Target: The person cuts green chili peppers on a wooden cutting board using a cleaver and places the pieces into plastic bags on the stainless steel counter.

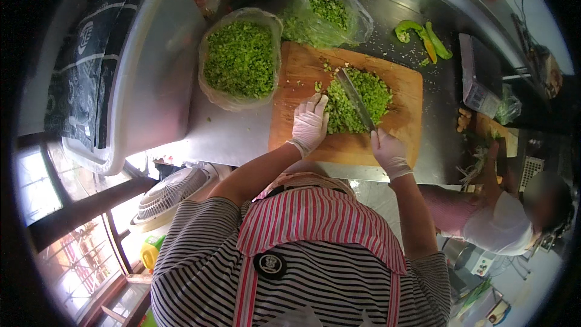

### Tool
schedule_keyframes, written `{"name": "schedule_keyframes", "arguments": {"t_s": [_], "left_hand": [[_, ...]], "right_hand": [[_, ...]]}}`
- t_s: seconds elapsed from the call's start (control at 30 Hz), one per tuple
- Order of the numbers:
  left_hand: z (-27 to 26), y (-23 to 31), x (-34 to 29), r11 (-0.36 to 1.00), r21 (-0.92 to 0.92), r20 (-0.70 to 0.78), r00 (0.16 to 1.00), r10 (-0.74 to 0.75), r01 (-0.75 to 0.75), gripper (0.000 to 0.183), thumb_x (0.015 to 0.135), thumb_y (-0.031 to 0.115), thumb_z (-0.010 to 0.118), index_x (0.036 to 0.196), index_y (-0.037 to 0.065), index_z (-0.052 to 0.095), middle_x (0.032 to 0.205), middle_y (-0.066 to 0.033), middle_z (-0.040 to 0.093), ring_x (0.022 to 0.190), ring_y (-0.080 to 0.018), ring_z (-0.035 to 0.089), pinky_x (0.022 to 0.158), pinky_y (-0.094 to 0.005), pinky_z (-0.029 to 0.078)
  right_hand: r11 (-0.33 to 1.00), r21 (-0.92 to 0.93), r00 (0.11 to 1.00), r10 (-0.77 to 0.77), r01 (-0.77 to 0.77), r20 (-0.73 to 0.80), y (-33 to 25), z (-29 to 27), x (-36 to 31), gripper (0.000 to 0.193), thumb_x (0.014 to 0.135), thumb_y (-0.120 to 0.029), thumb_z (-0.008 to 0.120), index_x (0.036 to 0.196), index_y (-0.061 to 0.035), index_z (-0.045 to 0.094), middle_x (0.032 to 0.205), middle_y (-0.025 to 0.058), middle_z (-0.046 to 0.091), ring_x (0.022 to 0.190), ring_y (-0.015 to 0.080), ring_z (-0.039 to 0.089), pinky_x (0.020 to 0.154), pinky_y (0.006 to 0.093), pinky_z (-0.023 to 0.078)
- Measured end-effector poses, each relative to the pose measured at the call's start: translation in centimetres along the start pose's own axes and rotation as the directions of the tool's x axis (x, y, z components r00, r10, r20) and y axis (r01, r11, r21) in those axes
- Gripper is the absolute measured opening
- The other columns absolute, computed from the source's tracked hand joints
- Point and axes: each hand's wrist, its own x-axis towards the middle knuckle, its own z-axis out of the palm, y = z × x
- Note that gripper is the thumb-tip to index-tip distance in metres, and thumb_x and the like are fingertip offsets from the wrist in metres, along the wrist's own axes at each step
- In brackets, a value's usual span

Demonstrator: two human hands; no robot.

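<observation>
A heap of finely chopped green vegetable (376, 89) lies on a wooden cutting board (407, 112). My right hand (388, 152), in a pale glove, grips the handle of a wide-bladed knife (356, 100). Its blade slants across the heap, tip pointing away from me and a little left. At the heap's left edge is my left hand (310, 124), also gloved, its fingers stretched forward and slightly bent, holding nothing that I can see. Beyond the board's left side stands a plastic-lined container (239, 60) full of chopped greens. An opened clear bag (327, 15) of greens sits behind the board.
Green pepper pieces (426, 39) lie on the steel table (439, 139) at the far right, near a scale (481, 79). A large pale bin (160, 54) rises at left. Another person (496, 218) works at right. A fan (172, 194) stands below left.
</observation>
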Motion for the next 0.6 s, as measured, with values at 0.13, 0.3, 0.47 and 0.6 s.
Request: {"name": "schedule_keyframes", "arguments": {"t_s": [0.13,0.3,0.47,0.6], "left_hand": [[1.6,0.8,-1.1,0.962,-0.259,0.024,0.995,0.101,-0.091,0.060,0.087,0.008,0.057,0.144,0.001,0.042,0.146,-0.0229,0.042,0.131,-0.0421,0.043,0.109,-0.0523,0.035],[-5.8,2.0,0.0,0.982,-0.061,-0.217,0.963,0.161,-0.178,0.085,0.080,0.000,0.064,0.155,0.014,0.029,0.156,-0.0154,0.031,0.137,-0.0358,0.040,0.113,-0.0476,0.034],[-12.1,3.6,0.5,0.924,0.262,0.319,0.929,0.190,-0.279,0.058,0.078,0.020,0.071,0.131,0.005,0.055,0.110,-0.0133,0.064,0.110,-0.0328,0.060,0.094,-0.0469,0.048],[-11.5,2.4,-1.1,0.873,0.343,0.389,0.899,0.204,-0.346,0.026,0.078,0.014,0.062,0.102,0.005,0.067,0.074,-0.0110,0.065,0.068,-0.0298,0.066,0.059,-0.0401,0.054]], "right_hand": [[0.998,0.050,0.998,-0.039,0.041,-0.038,-0.4,0.5,0.1,0.038,0.101,-0.038,0.044,0.087,-0.0070,0.061,0.066,0.0175,0.065,0.059,0.0382,0.064,0.059,0.0520,0.051],[0.948,-0.035,0.947,-0.318,0.316,-0.053,0.2,-3.3,1.2,0.031,0.099,-0.034,0.049,0.083,-0.0092,0.057,0.061,0.0139,0.061,0.052,0.0346,0.061,0.054,0.0474,0.050],[0.777,-0.035,0.777,-0.629,0.629,0.007,-1.4,-4.4,1.3,0.027,0.095,-0.030,0.056,0.077,-0.0107,0.055,0.057,0.0108,0.058,0.048,0.0309,0.059,0.046,0.0431,0.048],[0.711,0.087,0.709,-0.703,0.698,0.054,-1.5,-2.7,2.1,0.031,0.095,-0.035,0.057,0.080,-0.0081,0.056,0.060,0.0139,0.059,0.053,0.0350,0.062,0.050,0.0465,0.050]]}}
